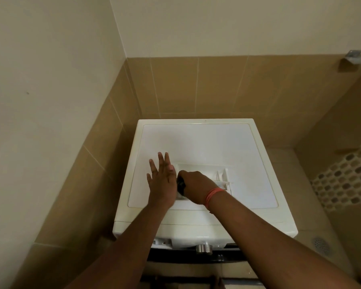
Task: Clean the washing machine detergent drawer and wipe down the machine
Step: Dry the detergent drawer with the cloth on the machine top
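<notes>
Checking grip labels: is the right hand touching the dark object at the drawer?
Touching. The head view shows the right hand curled around the dark object over the detergent drawer.

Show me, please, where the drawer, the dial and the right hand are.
drawer (221, 174): head view, right-end compartments.
dial (204, 248): head view, metal face.
right hand (196, 187): head view, back of the hand.

The room is dim and warm-toned, with soft light from above that washes out the white top of the washing machine into a pale, low-contrast glare. Wall lines bow toward the frame's edges from wide-angle distortion. The lower corners fall into shadow, and the whole picture is slightly soft.
</notes>
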A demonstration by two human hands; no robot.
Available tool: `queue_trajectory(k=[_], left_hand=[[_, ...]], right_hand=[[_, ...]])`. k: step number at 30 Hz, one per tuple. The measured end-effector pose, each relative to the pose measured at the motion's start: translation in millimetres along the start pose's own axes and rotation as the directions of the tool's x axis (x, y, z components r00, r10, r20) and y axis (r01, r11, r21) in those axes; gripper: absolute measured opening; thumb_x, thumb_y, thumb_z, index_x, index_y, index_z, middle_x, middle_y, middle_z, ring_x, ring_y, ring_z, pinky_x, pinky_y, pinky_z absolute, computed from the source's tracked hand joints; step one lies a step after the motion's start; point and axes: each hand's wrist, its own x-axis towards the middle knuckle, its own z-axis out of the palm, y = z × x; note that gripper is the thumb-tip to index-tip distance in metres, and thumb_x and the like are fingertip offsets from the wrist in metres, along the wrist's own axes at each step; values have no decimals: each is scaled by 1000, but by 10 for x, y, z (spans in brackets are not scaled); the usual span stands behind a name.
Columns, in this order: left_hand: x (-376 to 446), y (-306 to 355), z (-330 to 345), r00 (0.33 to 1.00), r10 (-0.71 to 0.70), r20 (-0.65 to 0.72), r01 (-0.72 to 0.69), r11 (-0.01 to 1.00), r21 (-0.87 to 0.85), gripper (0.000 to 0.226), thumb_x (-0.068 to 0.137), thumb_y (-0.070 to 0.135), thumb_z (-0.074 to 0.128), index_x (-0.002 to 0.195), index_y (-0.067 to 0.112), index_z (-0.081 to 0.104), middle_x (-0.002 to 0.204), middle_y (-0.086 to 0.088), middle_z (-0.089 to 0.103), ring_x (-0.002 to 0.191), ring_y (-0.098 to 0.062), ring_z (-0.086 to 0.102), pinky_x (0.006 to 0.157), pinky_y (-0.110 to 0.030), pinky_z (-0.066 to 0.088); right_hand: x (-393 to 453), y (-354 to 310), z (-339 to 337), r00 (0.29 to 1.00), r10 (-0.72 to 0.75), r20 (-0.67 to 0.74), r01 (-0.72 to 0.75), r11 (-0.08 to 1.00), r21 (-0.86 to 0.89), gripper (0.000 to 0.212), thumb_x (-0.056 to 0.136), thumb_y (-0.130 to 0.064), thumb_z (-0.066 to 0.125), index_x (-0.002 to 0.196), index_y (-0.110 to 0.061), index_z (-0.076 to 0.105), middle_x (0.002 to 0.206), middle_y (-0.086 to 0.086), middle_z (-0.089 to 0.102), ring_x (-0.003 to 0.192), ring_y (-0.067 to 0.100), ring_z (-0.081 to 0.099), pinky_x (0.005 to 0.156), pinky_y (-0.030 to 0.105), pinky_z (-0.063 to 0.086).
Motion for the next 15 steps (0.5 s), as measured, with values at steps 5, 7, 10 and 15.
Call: queue_trajectory(k=[5, 7, 10, 15], left_hand=[[-5, -4, -4, 1000, 21, 20, -21, 1000, -20, 97, 67, 82, -29, 151, 39, -8, 163, 10, -12, 150, -21, -18, 121, -52, -5], [-9, 9, -13, 998, 55, 25, -56, 998, 35, 90, 72, 78, -29, 151, 39, -9, 163, 10, -13, 150, -22, -18, 121, -53, -4], [-40, 9, -37, 978, 197, 76, -209, 948, 238, 75, 84, 67, -25, 152, 37, -14, 162, 10, -17, 149, -24, -22, 120, -52, -9], [-70, 38, -89, 953, 256, 159, -298, 882, 365, 73, 84, 62, -30, 151, 36, -18, 163, 10, -9, 147, -24, -27, 120, -55, -9]], right_hand=[[57, 3, -20, 985, 24, 168, -4, 993, -120, 22, 97, -15, 46, 115, -12, 59, 102, 12, 67, 82, 23, 56, 74, 31, 47], [84, -8, -14, 979, 30, 200, 2, 987, -158, 22, 95, -13, 46, 110, -11, 62, 97, 10, 68, 79, 22, 57, 73, 31, 48], [118, -25, 12, 972, 45, 231, 14, 968, -250, 16, 96, -18, 49, 97, -10, 64, 89, 8, 68, 76, 23, 57, 81, 35, 53], [82, -11, -36, 965, 56, 257, 17, 961, -276, 22, 99, -16, 50, 108, -4, 66, 99, 13, 68, 78, 22, 53, 88, 37, 50]])
